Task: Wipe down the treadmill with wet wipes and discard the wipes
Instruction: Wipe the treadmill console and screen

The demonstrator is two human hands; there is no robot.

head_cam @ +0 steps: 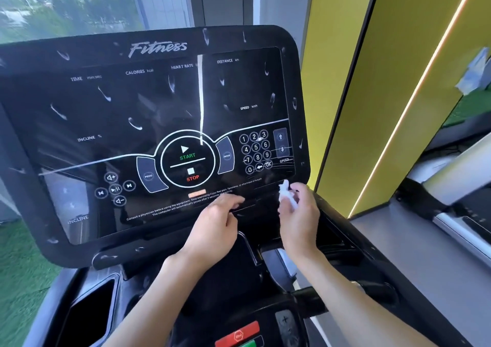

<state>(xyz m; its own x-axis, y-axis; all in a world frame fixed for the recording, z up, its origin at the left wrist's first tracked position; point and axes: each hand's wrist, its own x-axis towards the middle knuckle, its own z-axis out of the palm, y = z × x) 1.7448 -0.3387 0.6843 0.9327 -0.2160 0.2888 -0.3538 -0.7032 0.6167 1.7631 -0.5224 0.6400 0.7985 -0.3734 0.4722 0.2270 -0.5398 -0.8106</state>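
Forearms (164,293) enter from the frame bottom. Left hand (212,222) is empty, fingers loosely bent at the lower edge of the console (106,107). Right hand (300,214) pinches a crumpled wet wipe (286,195) just below the keypad (255,150). White smears cover the console, so wiping looks barely begun. Next move probably calls for flattening the wipe and sweeping it across the screen.

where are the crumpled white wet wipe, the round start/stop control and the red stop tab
crumpled white wet wipe (286,196), head view, its bunched middle
round start/stop control (187,162), head view, the white bar at its centre
red stop tab (237,334), head view, its round emblem
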